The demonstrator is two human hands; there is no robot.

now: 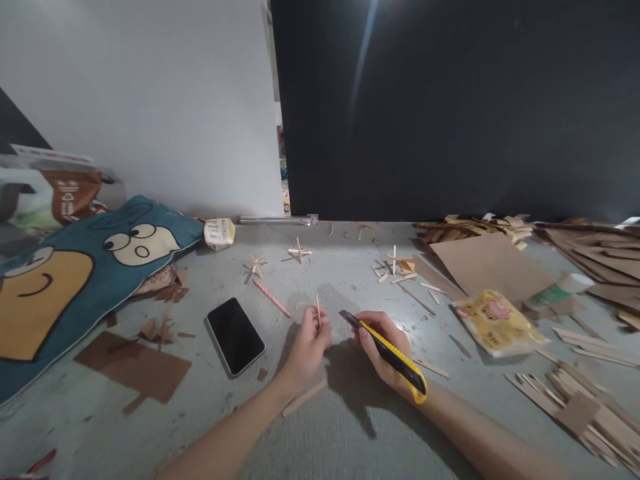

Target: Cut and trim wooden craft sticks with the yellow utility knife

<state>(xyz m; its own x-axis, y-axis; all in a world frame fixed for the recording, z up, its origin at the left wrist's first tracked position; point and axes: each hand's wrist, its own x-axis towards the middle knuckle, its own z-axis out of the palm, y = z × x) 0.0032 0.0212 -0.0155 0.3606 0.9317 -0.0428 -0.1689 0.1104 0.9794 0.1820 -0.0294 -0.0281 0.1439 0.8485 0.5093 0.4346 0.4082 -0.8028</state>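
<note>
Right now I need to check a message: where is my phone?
In the head view, the phone lies screen-up, just left of the left hand and near the pink stick.

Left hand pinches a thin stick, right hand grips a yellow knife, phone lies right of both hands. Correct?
No: the head view shows the phone lying left of both hands. Left hand, stick, right hand and knife are as stated.

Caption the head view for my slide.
Left hand pinches a thin wooden stick; right hand grips a yellow utility knife.
</note>
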